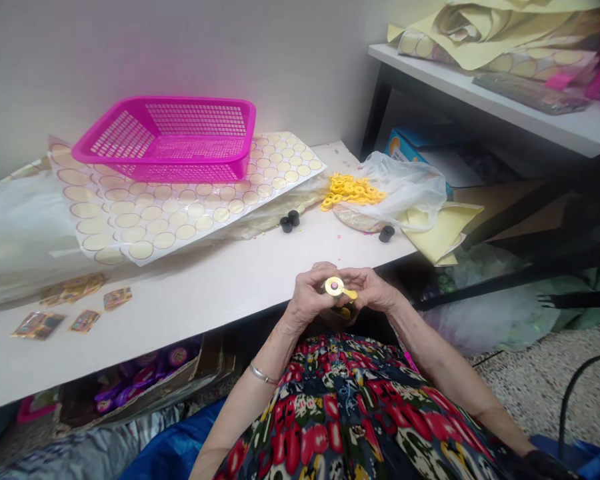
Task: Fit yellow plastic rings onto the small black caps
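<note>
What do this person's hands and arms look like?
The left hand and right hand are ungloved, the visible forearms bare. A silvery bangle sits on the left one, none on the right. The dark garment is patterned in red, yellow, green and white.

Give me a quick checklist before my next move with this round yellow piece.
1. Round yellow piece held: ok, between left hand and right hand.
2. Its underside sound: cannot tell, the hands hide most of it.
3. Yellow parts grouped: ok, heaped by the clear plastic bag.
4. Black pieces all together: not ok, two sit close, the third apart.
5. Table free of stray bits: not ok, small pink bits lie there.
</note>
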Demonstrator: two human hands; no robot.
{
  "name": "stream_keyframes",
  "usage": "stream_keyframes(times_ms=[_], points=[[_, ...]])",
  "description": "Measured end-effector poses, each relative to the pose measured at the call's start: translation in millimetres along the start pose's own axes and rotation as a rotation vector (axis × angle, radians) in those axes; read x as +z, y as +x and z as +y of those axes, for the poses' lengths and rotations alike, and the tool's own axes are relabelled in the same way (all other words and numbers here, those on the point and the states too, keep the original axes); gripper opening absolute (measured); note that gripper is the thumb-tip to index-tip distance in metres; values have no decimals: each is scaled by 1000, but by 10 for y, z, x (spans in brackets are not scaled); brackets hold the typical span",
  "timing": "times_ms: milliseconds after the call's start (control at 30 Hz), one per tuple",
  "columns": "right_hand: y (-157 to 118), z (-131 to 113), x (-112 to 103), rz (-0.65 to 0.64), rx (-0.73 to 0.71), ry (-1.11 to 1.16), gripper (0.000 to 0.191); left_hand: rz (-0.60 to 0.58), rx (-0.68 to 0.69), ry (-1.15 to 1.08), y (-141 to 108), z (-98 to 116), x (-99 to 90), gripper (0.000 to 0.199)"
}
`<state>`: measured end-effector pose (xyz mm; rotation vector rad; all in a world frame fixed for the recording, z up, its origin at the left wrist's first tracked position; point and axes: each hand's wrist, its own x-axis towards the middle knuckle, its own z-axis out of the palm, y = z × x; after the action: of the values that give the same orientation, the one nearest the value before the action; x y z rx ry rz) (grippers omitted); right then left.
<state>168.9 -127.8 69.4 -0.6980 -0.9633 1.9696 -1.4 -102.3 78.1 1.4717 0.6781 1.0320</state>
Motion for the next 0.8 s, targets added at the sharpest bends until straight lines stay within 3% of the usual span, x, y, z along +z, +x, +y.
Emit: stream_keyframes(times_ms=[133,267,400,500,800], points=[[7,40,21,79,2,-53,60,-10,-14,82,1,25,26,25],[8,22,86,128,-8,-77,53,-67,104,305,-4,21,65,21],[-9,-23,143,155,21,-147,49,-151,215,458,-22,-28,128,2],[-13,-28,164,172,47,-165,47,-173,273,499,-32,-50,161,10],[-12,142,204,298,-59,-108,36,-162,251,551,-63,-88,162,3]])
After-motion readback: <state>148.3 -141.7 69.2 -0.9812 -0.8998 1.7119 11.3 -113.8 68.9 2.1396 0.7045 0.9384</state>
